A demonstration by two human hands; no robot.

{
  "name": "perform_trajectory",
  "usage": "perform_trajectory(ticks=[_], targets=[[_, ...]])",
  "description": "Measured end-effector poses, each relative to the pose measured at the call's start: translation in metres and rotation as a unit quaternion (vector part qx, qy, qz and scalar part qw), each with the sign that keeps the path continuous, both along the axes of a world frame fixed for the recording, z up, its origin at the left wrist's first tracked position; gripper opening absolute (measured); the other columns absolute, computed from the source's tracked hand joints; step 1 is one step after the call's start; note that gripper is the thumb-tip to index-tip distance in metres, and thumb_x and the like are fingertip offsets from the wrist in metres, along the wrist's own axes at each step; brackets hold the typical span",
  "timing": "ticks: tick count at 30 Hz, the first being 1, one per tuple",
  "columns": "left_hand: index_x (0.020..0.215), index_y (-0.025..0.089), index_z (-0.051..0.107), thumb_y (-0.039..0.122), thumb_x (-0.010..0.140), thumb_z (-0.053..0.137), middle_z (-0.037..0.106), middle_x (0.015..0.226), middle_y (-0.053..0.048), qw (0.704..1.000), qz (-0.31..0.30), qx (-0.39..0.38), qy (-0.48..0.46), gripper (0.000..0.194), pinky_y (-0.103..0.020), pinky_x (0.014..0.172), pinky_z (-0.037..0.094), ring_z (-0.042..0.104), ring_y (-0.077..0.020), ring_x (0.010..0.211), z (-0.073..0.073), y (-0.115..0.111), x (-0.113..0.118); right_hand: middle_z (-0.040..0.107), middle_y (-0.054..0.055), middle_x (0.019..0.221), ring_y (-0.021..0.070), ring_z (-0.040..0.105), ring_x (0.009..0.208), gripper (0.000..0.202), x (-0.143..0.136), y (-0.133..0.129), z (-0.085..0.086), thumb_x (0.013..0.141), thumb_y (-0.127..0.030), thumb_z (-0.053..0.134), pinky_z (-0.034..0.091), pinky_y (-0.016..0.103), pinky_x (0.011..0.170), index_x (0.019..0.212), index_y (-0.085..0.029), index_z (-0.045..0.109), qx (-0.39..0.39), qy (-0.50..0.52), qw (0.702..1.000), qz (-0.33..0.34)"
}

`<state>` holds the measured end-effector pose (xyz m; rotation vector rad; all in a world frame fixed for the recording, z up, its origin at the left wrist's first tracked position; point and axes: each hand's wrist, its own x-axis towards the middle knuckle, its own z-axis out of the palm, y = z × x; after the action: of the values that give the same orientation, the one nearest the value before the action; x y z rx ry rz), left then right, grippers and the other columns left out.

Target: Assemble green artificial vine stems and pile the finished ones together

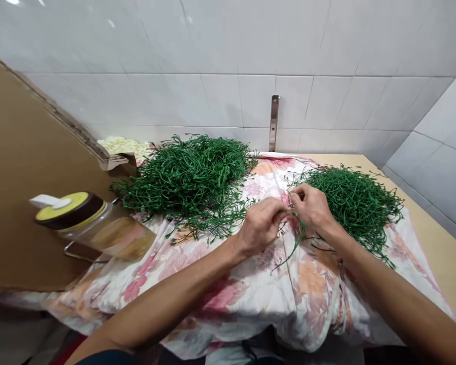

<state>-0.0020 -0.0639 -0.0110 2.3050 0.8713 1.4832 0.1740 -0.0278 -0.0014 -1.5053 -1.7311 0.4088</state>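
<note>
My left hand (261, 224) is closed in a pinch on thin green stems (297, 243), which hang down over the cloth between my hands. Close beside it, my right hand (312, 205) pinches the same stems near their upper end. A large tangled heap of green stems (193, 175) lies left of my hands. Another heap of green stems (355, 203) is just right of my right hand. Both heaps rest on a floral cloth (220, 294). The fingertips partly hide what they grip.
A jar with a yellow and brown lid (110, 230) leans at the left by a cardboard box (34, 177). Pale yellowish pieces (125, 147) lie behind the box. A metal bracket (274, 123) is on the tiled wall. The wooden tabletop (441, 258) shows at the right.
</note>
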Motion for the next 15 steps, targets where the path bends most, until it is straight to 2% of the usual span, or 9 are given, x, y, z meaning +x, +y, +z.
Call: perform_trajectory(ticks=[2, 4, 7, 9, 11, 13, 15], targets=[[0.087, 0.017, 0.064, 0.028, 0.095, 0.060, 0.066, 0.075, -0.002, 0.991, 0.015, -0.122, -0.062, 0.014, -0.025, 0.063, 0.046, 0.060, -0.0129, 0.067, -0.003, 0.004, -0.001, 0.068, 0.002, 0.071, 0.0154, 0.060, 0.061, 0.016, 0.009, 0.002, 0.004, 0.088, -0.031, 0.063, 0.045, 0.027, 0.061, 0.082, -0.018, 0.069, 0.018, 0.072, 0.997, 0.014], [0.085, 0.018, 0.062, 0.033, 0.095, 0.060, 0.063, 0.068, 0.001, 0.968, 0.018, -0.221, -0.119, 0.019, -0.024, 0.058, 0.044, 0.059, -0.0113, 0.060, -0.008, 0.010, -0.005, 0.064, 0.000, 0.068, 0.0138, 0.057, 0.054, 0.021, 0.017, 0.000, 0.013, 0.090, -0.039, 0.063, 0.046, 0.026, 0.053, 0.087, -0.019, 0.066, 0.039, 0.167, 0.984, 0.048], [0.082, 0.017, 0.058, 0.036, 0.094, 0.060, 0.062, 0.066, 0.002, 0.939, 0.008, -0.296, -0.176, 0.022, -0.021, 0.053, 0.043, 0.059, -0.0099, 0.055, -0.015, 0.020, -0.010, 0.060, -0.002, 0.065, 0.0116, 0.052, 0.048, 0.026, 0.028, -0.006, 0.029, 0.093, -0.046, 0.062, 0.044, 0.024, 0.045, 0.090, -0.020, 0.061, 0.090, 0.237, 0.965, 0.063], [0.080, 0.017, 0.056, 0.040, 0.090, 0.066, 0.063, 0.065, 0.001, 0.919, 0.002, -0.337, -0.206, 0.026, -0.020, 0.049, 0.041, 0.061, -0.0100, 0.053, -0.016, 0.025, -0.012, 0.060, -0.002, 0.064, 0.0112, 0.052, 0.047, 0.026, 0.039, -0.007, 0.037, 0.095, -0.045, 0.061, 0.043, 0.024, 0.046, 0.091, -0.019, 0.063, 0.140, 0.187, 0.972, 0.013], [0.080, 0.017, 0.054, 0.045, 0.084, 0.072, 0.064, 0.065, 0.000, 0.890, -0.016, -0.389, -0.237, 0.033, -0.020, 0.046, 0.041, 0.064, -0.0117, 0.053, -0.015, 0.027, -0.013, 0.064, 0.000, 0.068, 0.0131, 0.057, 0.053, 0.024, 0.055, -0.005, 0.043, 0.094, -0.042, 0.061, 0.048, 0.027, 0.055, 0.093, -0.018, 0.067, 0.194, 0.085, 0.975, -0.073], [0.081, 0.017, 0.053, 0.048, 0.078, 0.078, 0.068, 0.069, -0.002, 0.859, -0.046, -0.437, -0.263, 0.041, -0.019, 0.047, 0.043, 0.067, -0.0135, 0.057, -0.012, 0.027, -0.014, 0.071, 0.005, 0.080, 0.0173, 0.065, 0.069, 0.019, 0.075, 0.001, 0.047, 0.092, -0.035, 0.064, 0.052, 0.033, 0.071, 0.095, -0.018, 0.072, 0.237, -0.024, 0.960, -0.150], [0.082, 0.017, 0.053, 0.049, 0.073, 0.083, 0.070, 0.072, -0.005, 0.836, -0.073, -0.464, -0.282, 0.045, -0.020, 0.049, 0.045, 0.069, -0.0142, 0.061, -0.010, 0.027, -0.015, 0.076, 0.010, 0.094, 0.0217, 0.068, 0.082, 0.018, 0.097, 0.008, 0.048, 0.089, -0.025, 0.064, 0.053, 0.038, 0.083, 0.101, -0.018, 0.075, 0.240, -0.112, 0.948, -0.180]])
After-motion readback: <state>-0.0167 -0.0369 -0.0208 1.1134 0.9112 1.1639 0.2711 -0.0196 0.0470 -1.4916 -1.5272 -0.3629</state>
